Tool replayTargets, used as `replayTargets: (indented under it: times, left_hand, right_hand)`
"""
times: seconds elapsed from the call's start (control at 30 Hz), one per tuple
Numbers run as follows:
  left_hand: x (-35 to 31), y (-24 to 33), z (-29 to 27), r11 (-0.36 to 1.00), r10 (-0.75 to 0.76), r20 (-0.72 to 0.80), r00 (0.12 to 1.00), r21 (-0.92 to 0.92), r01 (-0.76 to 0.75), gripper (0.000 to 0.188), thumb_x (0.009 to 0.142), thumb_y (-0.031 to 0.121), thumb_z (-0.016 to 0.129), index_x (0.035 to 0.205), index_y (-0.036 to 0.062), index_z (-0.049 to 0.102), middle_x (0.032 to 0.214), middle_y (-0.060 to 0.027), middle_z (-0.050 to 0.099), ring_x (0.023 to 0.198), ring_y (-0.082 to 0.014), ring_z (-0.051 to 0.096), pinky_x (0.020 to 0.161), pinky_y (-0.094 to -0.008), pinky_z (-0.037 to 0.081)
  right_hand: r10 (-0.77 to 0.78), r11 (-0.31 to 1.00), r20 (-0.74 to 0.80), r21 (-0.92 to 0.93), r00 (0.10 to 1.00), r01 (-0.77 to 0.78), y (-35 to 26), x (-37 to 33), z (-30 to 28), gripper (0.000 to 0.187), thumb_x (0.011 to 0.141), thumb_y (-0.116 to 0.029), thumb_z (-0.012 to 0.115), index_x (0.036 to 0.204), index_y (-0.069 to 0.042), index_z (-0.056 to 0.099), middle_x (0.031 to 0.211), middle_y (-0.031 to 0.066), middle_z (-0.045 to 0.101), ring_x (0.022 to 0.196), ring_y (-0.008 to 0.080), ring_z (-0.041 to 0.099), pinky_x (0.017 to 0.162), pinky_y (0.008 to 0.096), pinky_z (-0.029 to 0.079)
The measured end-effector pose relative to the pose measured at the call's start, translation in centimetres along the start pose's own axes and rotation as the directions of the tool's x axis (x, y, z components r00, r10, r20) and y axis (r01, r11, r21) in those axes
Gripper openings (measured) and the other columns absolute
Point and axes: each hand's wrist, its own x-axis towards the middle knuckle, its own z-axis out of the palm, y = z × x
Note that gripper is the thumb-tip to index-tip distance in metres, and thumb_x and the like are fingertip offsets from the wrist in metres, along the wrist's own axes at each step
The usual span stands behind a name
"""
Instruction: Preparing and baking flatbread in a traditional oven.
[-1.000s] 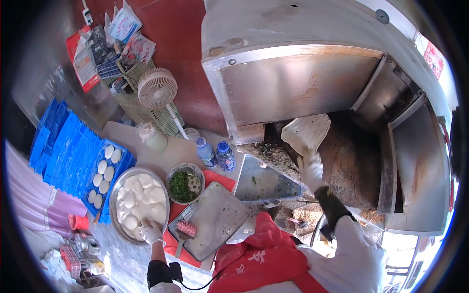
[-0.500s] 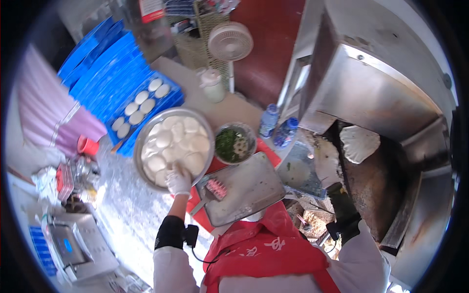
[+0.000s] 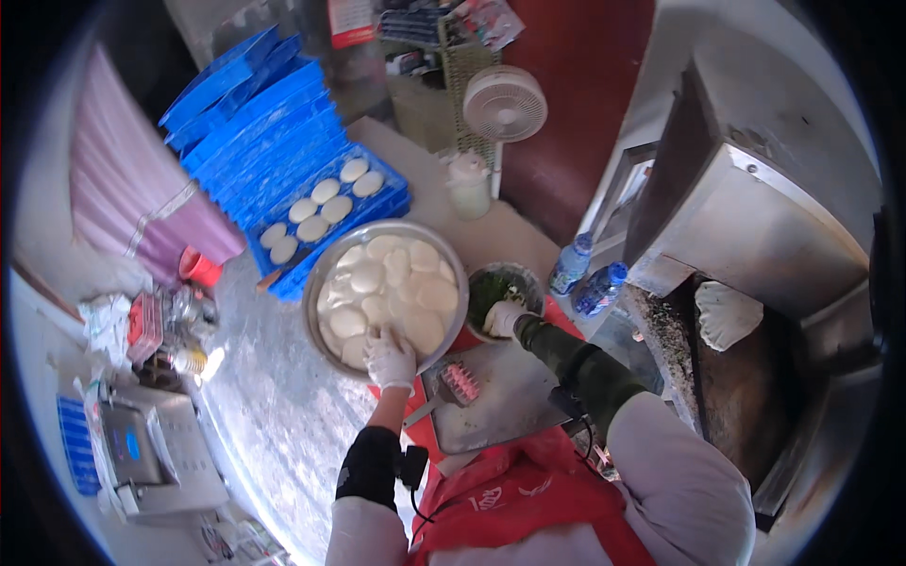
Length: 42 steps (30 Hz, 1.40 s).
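Observation:
My left hand (image 3: pixel 389 360), in a thin pale glove, reaches over the near rim of a large metal bowl (image 3: pixel 311 340). Its fingers are spread against the pale dough pieces (image 3: pixel 382 307) that fill the bowl. My right hand (image 3: pixel 505 319), gloved as well, dips into a smaller bowl (image 3: pixel 540 300) of chopped greens (image 3: pixel 486 291). Its fingers are curled down at the greens, and their tips are hidden, so I cannot make out what they hold. A metal tray (image 3: pixel 514 396) lies below both bowls, with a pink bumpy tool (image 3: pixel 461 384) on it.
Stacked blue trays (image 3: pixel 264 132) stand at the far left, the front one bearing several dough rounds (image 3: pixel 311 228). Two blue-labelled bottles (image 3: pixel 572 264) stand right of the greens. A flat dough sheet (image 3: pixel 729 316) lies on the dark griddle (image 3: pixel 746 396) under metal panels. A fan (image 3: pixel 505 104) is behind.
My right hand has moved left from beside the griddle into the greens bowl. My left hand stays at the dough. The whole view has shifted, moving things rightward in the picture.

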Motion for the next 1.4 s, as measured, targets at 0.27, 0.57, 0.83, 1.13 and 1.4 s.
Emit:
replayTargets:
  times: [0.27, 0.57, 0.83, 1.13, 1.4]
  left_hand:
    - [0.4, -1.6, 1.7, 0.997, 0.067, -0.104, 0.992, 0.034, -0.063, 0.040, 0.082, 0.032, 0.050, 0.115, 0.0077, 0.053, 0.117, -0.0220, 0.051, 0.096, -0.0388, 0.055, 0.081, -0.0465, 0.044]
    - [0.2, 0.0, 1.3, 0.983, 0.182, -0.108, 0.977, -0.009, -0.184, 0.041, 0.085, 0.029, 0.051, 0.117, 0.0036, 0.054, 0.123, -0.0212, 0.048, 0.110, -0.0348, 0.048, 0.092, -0.0412, 0.040]
    - [2.7, -3.4, 4.2, 0.945, 0.150, -0.102, 0.983, 0.306, -0.112, 0.031, 0.085, 0.029, 0.051, 0.097, 0.0002, 0.055, 0.103, -0.0216, 0.054, 0.092, -0.0362, 0.055, 0.077, -0.0469, 0.046]
    - [0.2, -2.1, 5.2, 0.912, 0.251, -0.010, 0.968, 0.336, -0.233, 0.030, 0.086, 0.023, 0.049, 0.105, 0.0006, 0.050, 0.101, -0.0210, 0.053, 0.093, -0.0351, 0.053, 0.081, -0.0431, 0.044]
    - [-4.6, -2.2, 5.4, 0.880, 0.387, 0.153, 0.909, 0.233, -0.414, 0.034, 0.087, 0.021, 0.048, 0.114, -0.0006, 0.046, 0.109, -0.0213, 0.051, 0.099, -0.0346, 0.052, 0.085, -0.0419, 0.043]
  right_hand:
    - [-0.008, 0.539, -0.203, 0.824, 0.979, 0.175, -0.3, -2.0, 0.3, 0.019, 0.082, -0.004, 0.053, 0.093, -0.005, 0.068, 0.084, 0.0044, 0.066, 0.067, 0.0122, 0.059, 0.057, 0.0251, 0.046]
    - [0.450, 0.421, -0.678, 0.735, 0.581, 0.531, 15.2, -27.9, -8.2, 0.022, 0.077, -0.004, 0.059, 0.097, 0.005, 0.063, 0.099, 0.0119, 0.063, 0.090, 0.0175, 0.059, 0.077, 0.0280, 0.048]
    - [0.368, 0.794, -0.881, 0.464, -0.296, -0.393, 33.9, -37.6, -13.4, 0.020, 0.075, -0.016, 0.053, 0.089, -0.008, 0.063, 0.078, 0.0103, 0.062, 0.072, 0.0279, 0.061, 0.063, 0.0371, 0.049]
    - [-0.464, 0.819, -0.885, -0.445, 0.036, -0.362, 27.3, -32.7, -11.1, 0.048, 0.065, -0.030, 0.058, 0.094, 0.008, 0.058, 0.069, 0.0165, 0.059, 0.062, 0.0272, 0.059, 0.053, 0.0390, 0.046]
    - [0.138, 0.519, -0.979, 0.203, -0.153, -0.830, 36.6, -37.8, -14.1, 0.030, 0.073, -0.012, 0.051, 0.096, 0.008, 0.057, 0.068, 0.0155, 0.060, 0.057, 0.0247, 0.059, 0.053, 0.0362, 0.048]
